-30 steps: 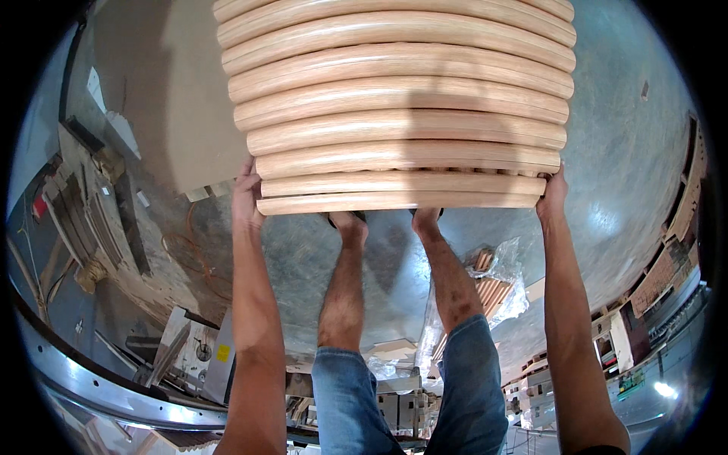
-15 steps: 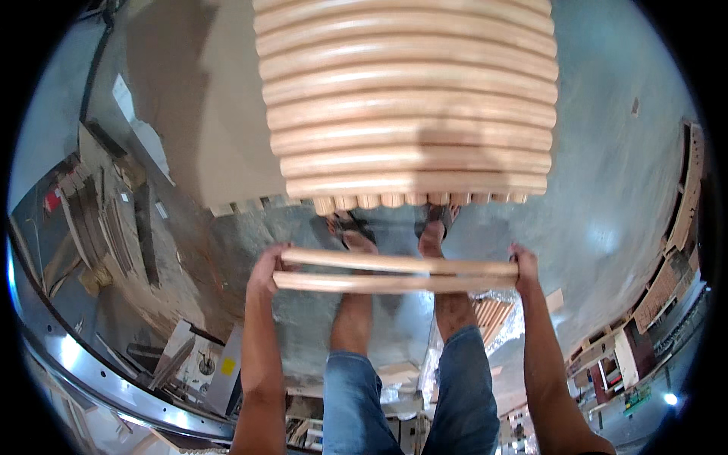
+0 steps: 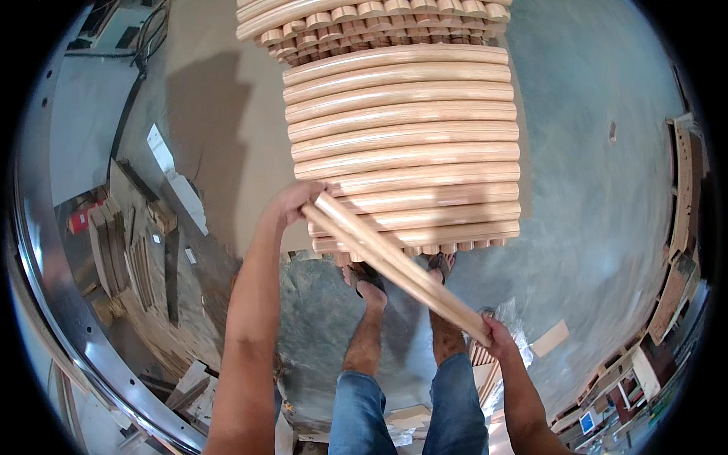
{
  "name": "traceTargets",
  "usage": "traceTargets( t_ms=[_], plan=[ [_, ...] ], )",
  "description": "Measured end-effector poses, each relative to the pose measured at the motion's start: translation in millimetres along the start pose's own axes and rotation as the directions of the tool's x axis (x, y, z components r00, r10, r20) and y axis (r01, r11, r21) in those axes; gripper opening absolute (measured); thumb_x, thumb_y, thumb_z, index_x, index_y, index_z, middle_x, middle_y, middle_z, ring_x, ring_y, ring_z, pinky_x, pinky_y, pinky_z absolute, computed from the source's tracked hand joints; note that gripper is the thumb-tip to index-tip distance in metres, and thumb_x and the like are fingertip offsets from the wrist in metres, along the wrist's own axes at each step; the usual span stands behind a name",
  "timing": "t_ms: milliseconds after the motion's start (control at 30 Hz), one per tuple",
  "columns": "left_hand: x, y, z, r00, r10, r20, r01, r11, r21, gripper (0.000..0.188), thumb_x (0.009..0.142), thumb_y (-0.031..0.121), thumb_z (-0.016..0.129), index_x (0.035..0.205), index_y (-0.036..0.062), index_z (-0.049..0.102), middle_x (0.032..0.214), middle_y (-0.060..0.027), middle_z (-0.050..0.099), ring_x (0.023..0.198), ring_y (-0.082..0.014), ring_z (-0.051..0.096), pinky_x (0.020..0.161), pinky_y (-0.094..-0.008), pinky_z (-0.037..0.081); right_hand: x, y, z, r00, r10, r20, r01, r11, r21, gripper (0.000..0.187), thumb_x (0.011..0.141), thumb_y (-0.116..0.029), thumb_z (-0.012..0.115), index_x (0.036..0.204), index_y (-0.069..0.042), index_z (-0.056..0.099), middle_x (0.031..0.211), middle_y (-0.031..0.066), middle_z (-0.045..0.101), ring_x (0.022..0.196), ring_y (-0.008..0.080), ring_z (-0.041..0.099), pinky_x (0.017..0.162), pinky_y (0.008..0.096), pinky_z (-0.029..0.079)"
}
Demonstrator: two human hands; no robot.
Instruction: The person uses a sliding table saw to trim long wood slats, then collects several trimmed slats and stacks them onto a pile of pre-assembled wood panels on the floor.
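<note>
Two pale, smooth rounded wooden bars (image 3: pixel 402 267) slant across the front of my body, held close together. My left hand (image 3: pixel 297 200) is closed round their upper-left ends, over the near left corner of the stack. Lower down, by my right knee, my right hand (image 3: pixel 497 337) grips the other ends. Beyond the bars stands a stack of like wooden bars (image 3: pixel 406 133), its top layer lying crosswise side by side. Round bar ends of a layer below show along its near edge. A second, taller stack (image 3: pixel 371 17) is behind it.
Brown cardboard sheeting (image 3: pixel 258 152) lies under the stacks. My feet (image 3: pixel 368 282) are close to the near stack. Behind my right leg is a plastic-wrapped bundle of bars (image 3: pixel 485 364). Wood scraps (image 3: pixel 136 250) and a curved metal rail (image 3: pixel 98 364) are at left, boards (image 3: pixel 671 292) at right.
The two bars have turned from level to slanting, left end raised toward the stack, right end lowered. My view has shifted, bringing the second stack into sight.
</note>
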State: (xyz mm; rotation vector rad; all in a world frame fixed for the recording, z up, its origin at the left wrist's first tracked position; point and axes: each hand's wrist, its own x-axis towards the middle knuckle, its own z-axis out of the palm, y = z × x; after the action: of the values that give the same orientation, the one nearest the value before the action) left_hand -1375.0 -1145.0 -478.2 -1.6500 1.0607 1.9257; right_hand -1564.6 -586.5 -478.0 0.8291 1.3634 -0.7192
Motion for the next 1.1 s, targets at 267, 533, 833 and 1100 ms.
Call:
traceTargets(
  t_ms=[267,533,833,1100],
  plan=[
    [54,103,45,0.902,0.416,-0.114,-0.42,0.907,-0.018,0.039,0.091,0.015,0.062,0.127,0.0016,0.052,0.107,-0.0111,0.065,0.09,-0.0184,0.063,0.075,-0.0319,0.053,-17,-62,36,0.923,-0.385,0.007,0.385,0.921,-0.06,0.046,0.086,-0.027,0.07,0.121,0.0,0.059,0.085,0.0055,0.065,0.064,0.0138,0.06,0.052,0.0263,0.049],
    [93,161,136,0.868,0.467,-0.167,-0.485,0.729,-0.483,0.035,0.096,0.016,0.049,0.121,-0.0071,0.044,0.096,-0.0156,0.059,0.086,-0.0237,0.06,0.079,-0.0407,0.055,13,-79,117,0.624,-0.733,-0.272,0.658,0.68,-0.325,0.035,0.089,-0.031,0.068,0.101,0.002,0.067,0.067,0.0023,0.058,0.051,0.008,0.051,0.04,0.0228,0.038],
    [123,97,166,0.865,0.48,-0.149,-0.499,0.856,-0.139,0.029,0.099,0.026,0.051,0.106,-0.0004,0.06,0.073,-0.0049,0.061,0.062,-0.0154,0.058,0.061,-0.0322,0.049,39,-84,170,0.715,-0.648,-0.262,0.662,0.748,-0.044,0.032,0.092,-0.027,0.064,0.094,0.005,0.066,0.073,0.0035,0.061,0.059,0.0089,0.051,0.053,0.0274,0.043],
    [83,55,221,0.589,0.615,-0.524,-0.411,0.786,0.461,0.035,0.083,0.02,0.069,0.104,-0.0055,0.058,0.088,-0.0195,0.068,0.072,-0.025,0.066,0.068,-0.0358,0.052,59,-69,175,0.896,-0.436,-0.084,0.443,0.867,0.229,0.035,0.095,-0.039,0.058,0.098,-0.004,0.058,0.068,0.0038,0.057,0.049,0.0122,0.054,0.04,0.0284,0.044]
  ],
)
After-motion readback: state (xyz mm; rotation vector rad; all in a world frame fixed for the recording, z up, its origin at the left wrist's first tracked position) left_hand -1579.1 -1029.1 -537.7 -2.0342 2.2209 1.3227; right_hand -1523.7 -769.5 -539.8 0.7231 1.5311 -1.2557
